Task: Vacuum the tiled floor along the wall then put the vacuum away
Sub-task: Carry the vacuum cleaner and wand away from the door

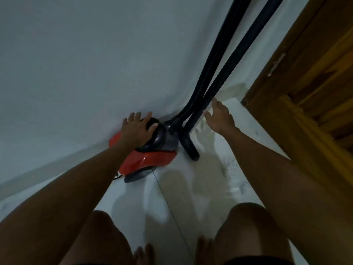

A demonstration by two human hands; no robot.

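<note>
Person crouched at the wall corner, bare knees over the tiled floor (172,188). Red canister vacuum (150,159) parked against the white wall (76,64), beside the wooden door frame (298,77).

Left hand (138,129) lies over the vacuum's dark top, fingers spread and draped, not clearly clenched; that grip reads as loose, resting. Right hand (219,116) hangs free, fingers straight, holding nothing, just beside the black hose and wand (225,73), which lean up the wall.

Risks, by my judgement: the leaning wand could slide along the wall and topple once unsupported; the cord (117,176) trailing behind the canister could snag a foot.

Containers: only the canister; its contents cannot be seen.
</note>
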